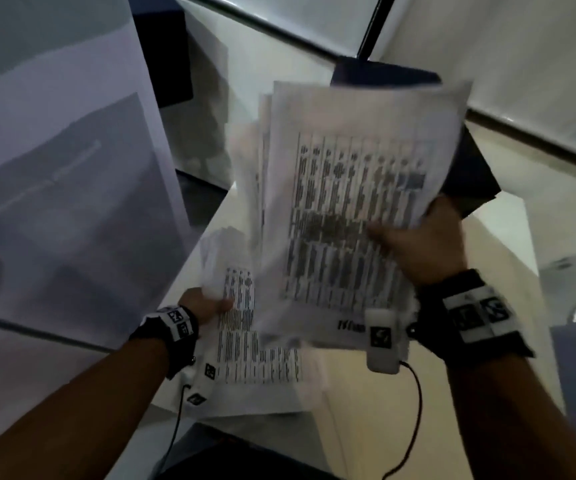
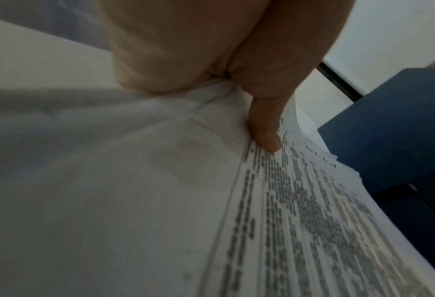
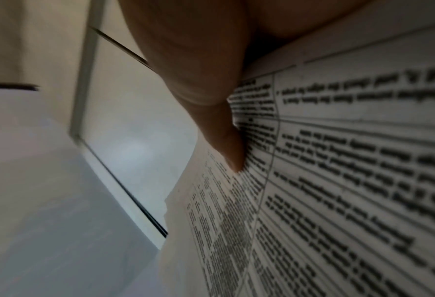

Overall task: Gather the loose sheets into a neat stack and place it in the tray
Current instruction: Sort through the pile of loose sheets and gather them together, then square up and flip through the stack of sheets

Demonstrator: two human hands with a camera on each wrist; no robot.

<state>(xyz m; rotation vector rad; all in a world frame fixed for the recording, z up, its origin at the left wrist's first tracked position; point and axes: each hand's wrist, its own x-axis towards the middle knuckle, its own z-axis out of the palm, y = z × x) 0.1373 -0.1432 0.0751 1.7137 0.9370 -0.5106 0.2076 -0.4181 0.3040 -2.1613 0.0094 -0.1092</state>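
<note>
A dark blue tray point(image 1: 473, 174) sits on the pale table point(image 1: 366, 386) at the far right, and most of it is covered by the printed sheets point(image 1: 342, 202) held up in front of it, so only its far rim and right corner show. Those sheets form an uneven sheaf with edges fanned out at the upper left, lifted clear of the table. The right hand point(image 1: 418, 244) grasps the sheaf at its right edge, thumb lying across the printed face and the other fingers hidden behind the paper; in the right wrist view the thumb point(image 3: 226, 144) presses flat on lines of tabled text. The left hand point(image 1: 203, 304) pinches the lower left sheets point(image 1: 241, 327), which hang lower and overlap the near table edge; the left wrist view shows its thumb point(image 2: 264, 128) on top of the paper with the blue tray beyond. Both wrists wear black bands with white marker blocks, and a thin cable hangs from each. A large pale panel point(image 1: 54, 150) fills the left side, with a dark box point(image 1: 165, 57) behind it. The whole scene is dim and motion-blurred, so the print cannot be read and the number of sheets cannot be told.
</note>
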